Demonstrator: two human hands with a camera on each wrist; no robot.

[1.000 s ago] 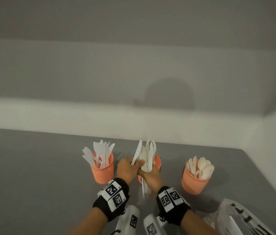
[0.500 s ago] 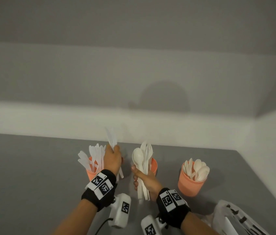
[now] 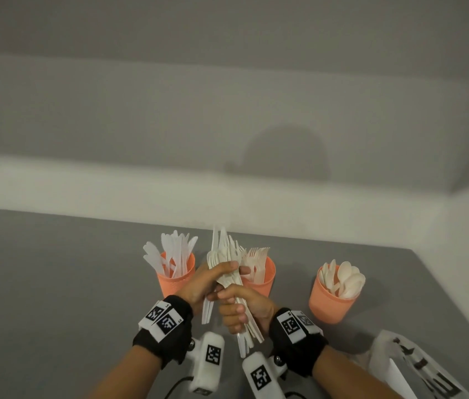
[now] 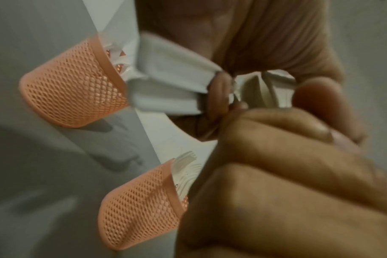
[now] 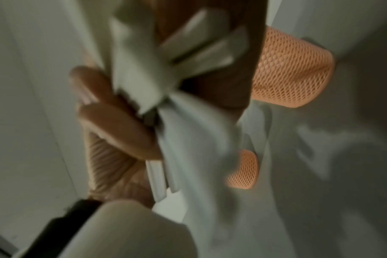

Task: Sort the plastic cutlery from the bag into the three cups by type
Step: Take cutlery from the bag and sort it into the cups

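Observation:
Three orange mesh cups stand in a row on the grey table: the knife cup [image 3: 175, 279] on the left, the fork cup [image 3: 260, 283] in the middle and the spoon cup [image 3: 332, 302] on the right. In front of the fork cup, my right hand [image 3: 237, 311] grips the handles of a bundle of white plastic cutlery [image 3: 224, 254], held upright. My left hand [image 3: 210, 279] is curled round the same bundle just above it. The left wrist view shows the bundle [image 4: 170, 87] between my fingers, with the fork cup [image 4: 139, 206] and another cup [image 4: 77, 83] behind. The right wrist view is blurred.
The white printed plastic bag [image 3: 417, 370] lies crumpled at the lower right, near the table's right edge. A white wall ledge runs along the back of the table. Bare grey table stretches to the left of the cups.
Half a second ago my left hand was at the knife cup with a knife. It has come back right and taken hold of the bundle, which my right hand has kept gripping.

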